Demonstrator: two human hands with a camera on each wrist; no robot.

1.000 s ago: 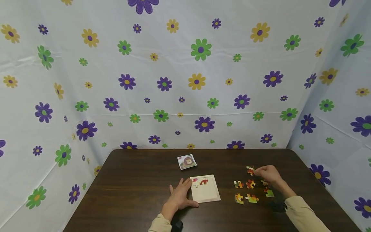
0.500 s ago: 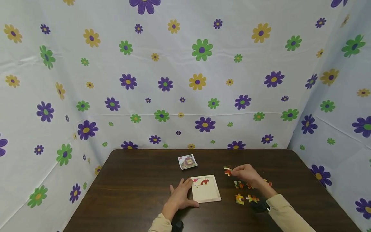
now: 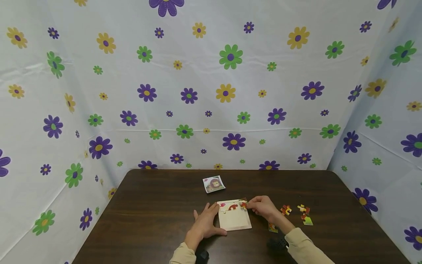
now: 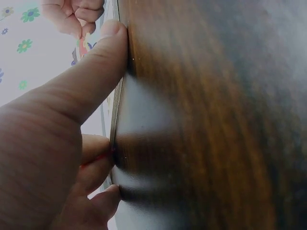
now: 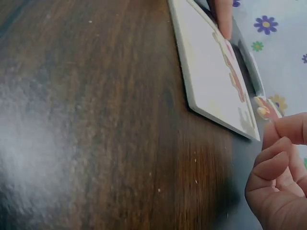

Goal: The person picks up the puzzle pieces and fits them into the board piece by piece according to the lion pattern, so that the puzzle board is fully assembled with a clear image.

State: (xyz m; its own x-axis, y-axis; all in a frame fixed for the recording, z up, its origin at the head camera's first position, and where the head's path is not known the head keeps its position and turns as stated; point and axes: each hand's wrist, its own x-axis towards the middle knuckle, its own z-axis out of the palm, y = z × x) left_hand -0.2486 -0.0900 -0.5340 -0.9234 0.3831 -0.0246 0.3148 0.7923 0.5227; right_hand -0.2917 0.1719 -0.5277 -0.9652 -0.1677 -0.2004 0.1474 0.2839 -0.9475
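Observation:
A pale square puzzle board lies on the table in the head view, with fitted pieces along its top left. My left hand rests along the board's left side, fingers spread, its thumb near the lower left corner. Over the top right corner, my right hand pinches a puzzle piece between thumb and forefinger. The right wrist view has this piece above the board's rim, slightly tilted; whether it touches the board I cannot tell.
Several loose puzzle pieces lie right of the board, some partly hidden by the right forearm. A lion picture card lies behind the board. The dark wooden table meets a flower-print cloth at its back edge.
My right hand has carried the puzzle piece leftward from the loose pieces to the board's top right corner. The left hand has stayed at the board's left side.

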